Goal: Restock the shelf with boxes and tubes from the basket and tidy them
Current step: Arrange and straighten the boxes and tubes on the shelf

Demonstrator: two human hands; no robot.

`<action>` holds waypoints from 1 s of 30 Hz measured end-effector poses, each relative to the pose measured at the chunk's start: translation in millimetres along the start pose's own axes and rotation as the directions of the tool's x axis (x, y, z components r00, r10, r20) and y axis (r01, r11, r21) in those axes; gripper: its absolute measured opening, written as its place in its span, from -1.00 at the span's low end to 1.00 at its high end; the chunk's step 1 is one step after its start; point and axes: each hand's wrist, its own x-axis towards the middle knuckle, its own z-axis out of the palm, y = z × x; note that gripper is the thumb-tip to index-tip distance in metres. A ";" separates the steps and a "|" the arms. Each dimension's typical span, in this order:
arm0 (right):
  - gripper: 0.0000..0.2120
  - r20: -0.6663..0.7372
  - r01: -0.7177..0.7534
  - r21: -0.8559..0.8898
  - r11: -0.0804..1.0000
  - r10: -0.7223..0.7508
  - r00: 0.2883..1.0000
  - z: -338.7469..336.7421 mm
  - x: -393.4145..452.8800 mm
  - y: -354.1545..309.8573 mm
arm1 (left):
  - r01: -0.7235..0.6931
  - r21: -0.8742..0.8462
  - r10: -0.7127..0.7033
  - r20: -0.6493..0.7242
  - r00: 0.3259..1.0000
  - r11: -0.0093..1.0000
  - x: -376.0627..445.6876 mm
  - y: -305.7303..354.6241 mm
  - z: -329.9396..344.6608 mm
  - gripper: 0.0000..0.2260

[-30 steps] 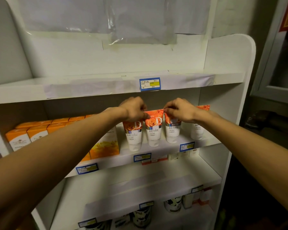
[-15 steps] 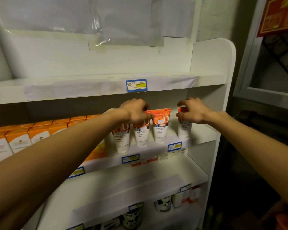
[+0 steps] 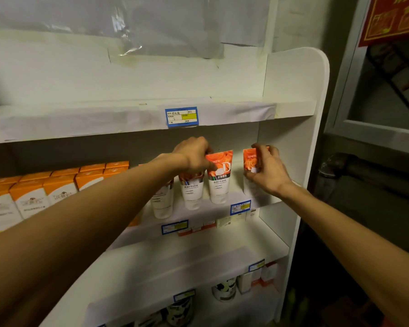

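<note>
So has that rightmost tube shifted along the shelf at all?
Yes. The rightmost tube, held by the right hand, now stands further right, apart from its neighbour tube.

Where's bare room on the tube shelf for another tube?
One free patch: the gap between the third tube and the end tube in the right hand. The top shelf above looks bare. Crowded: the orange boxes on the left and the tubes under the left hand, packed side by side.
</note>
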 end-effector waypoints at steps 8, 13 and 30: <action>-0.23 -0.002 0.001 0.044 0.999 -0.001 1.000 10.5 1.6 -7.2 | 0.019 -0.056 -0.019 -0.004 1.000 0.998 2.8 -0.6 2.1 -0.60; -0.22 0.007 0.016 0.060 0.998 -0.017 1.000 15.5 0.9 -15.8 | 0.019 -0.053 -0.020 -0.012 1.000 0.998 3.1 -2.1 3.9 -0.61; -0.20 0.022 0.003 -0.007 1.000 -0.003 1.000 16.1 -0.6 -19.1 | 0.012 0.075 -0.010 -0.022 1.000 0.997 -7.9 -8.2 -0.4 -0.56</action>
